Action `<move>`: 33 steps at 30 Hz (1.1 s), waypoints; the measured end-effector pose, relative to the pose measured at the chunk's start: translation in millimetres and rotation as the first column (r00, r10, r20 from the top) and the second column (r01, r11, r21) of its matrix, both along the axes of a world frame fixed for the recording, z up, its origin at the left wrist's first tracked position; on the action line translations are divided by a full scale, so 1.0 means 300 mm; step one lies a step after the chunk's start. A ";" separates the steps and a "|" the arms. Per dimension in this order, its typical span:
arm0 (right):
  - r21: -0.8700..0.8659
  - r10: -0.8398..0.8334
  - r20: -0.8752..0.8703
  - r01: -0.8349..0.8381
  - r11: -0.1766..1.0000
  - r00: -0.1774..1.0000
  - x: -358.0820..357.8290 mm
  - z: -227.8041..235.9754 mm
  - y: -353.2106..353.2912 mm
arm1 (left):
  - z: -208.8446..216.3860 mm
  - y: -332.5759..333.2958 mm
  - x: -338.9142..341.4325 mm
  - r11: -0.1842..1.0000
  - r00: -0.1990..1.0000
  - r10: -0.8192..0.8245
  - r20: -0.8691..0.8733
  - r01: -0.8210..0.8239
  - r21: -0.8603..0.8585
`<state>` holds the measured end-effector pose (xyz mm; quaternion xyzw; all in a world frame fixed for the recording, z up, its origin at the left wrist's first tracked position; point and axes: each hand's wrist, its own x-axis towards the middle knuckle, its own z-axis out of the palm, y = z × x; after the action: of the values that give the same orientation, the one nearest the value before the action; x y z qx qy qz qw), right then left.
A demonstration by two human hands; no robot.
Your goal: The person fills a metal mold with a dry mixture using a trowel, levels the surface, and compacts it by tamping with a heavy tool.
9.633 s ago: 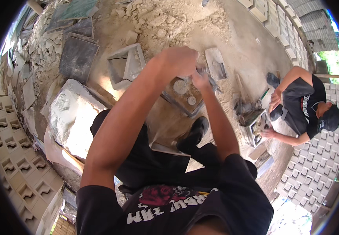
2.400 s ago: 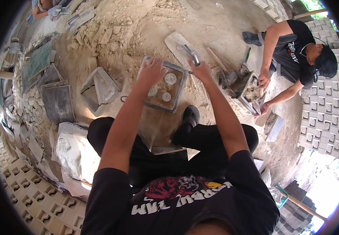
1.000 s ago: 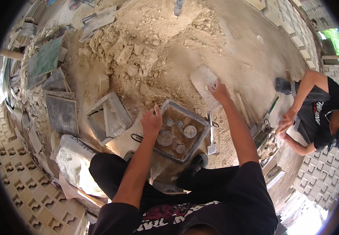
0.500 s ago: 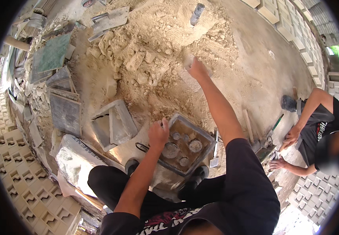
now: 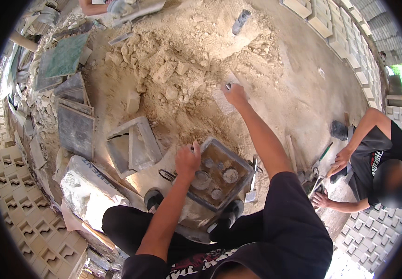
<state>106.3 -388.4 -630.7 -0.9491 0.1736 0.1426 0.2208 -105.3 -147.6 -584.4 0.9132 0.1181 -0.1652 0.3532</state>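
The right hand (image 5: pixel 236 95) is wrapped around the handle of a flat trowel (image 5: pixel 222 103), laid on the near edge of a heap of crumbly, sandy powder (image 5: pixel 173 69), while the left hand (image 5: pixel 188 159) curls at the left side of a grey rectangular box mould (image 5: pixel 233 153); whether it grips anything cannot be told. The mould lies near, left of that trowel hand's forearm, with round discs (image 5: pixel 203 180) already set in brown powder, seemingly only part full, space remaining below its rim.
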 end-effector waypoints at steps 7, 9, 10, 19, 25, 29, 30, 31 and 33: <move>0.038 -0.232 0.099 0.230 0.973 0.968 0.054 -0.059 0.023 | -0.001 0.004 0.028 0.999 0.999 -0.017 0.034 0.016 0.037; 0.033 -0.003 0.074 0.000 0.999 0.997 0.031 -0.054 0.003 | 0.001 -0.001 0.022 0.999 1.000 -0.004 0.023 0.003 0.042; 0.033 0.113 0.063 -0.115 0.993 0.992 0.023 -0.051 -0.005 | 0.004 0.006 0.017 1.000 1.000 0.003 0.018 -0.004 0.031; 0.023 0.237 0.072 -0.239 0.971 0.969 0.013 -0.047 -0.039 | -0.010 0.006 0.009 0.999 1.000 -0.024 -0.014 0.025 0.027; 0.171 0.032 0.142 -0.057 0.984 0.989 -0.059 0.056 -0.092 | 0.016 0.012 0.025 0.999 0.999 -0.029 -0.029 0.030 0.024; 0.135 -0.123 -0.024 0.125 0.983 0.992 -0.183 0.183 -0.270 | 0.002 0.007 0.014 0.998 0.999 -0.039 -0.016 0.040 0.050; 0.082 -0.122 0.039 0.118 0.990 0.992 -0.215 0.183 -0.330 | -0.002 0.009 0.014 0.998 0.998 -0.043 -0.039 0.044 0.033; 0.030 -0.113 0.103 0.111 0.993 0.988 -0.240 0.166 -0.383 | -0.007 0.015 0.013 0.999 0.997 -0.045 -0.061 0.046 0.018; -0.103 -0.154 0.014 0.155 0.983 0.988 -0.249 0.136 -0.469 | -0.015 0.014 0.014 0.999 0.997 -0.032 -0.076 0.033 0.006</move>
<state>31.8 -529.0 -590.0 -0.9434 0.2531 0.1128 0.1822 -101.3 -143.2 -588.8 0.9093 0.1172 -0.2050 0.3426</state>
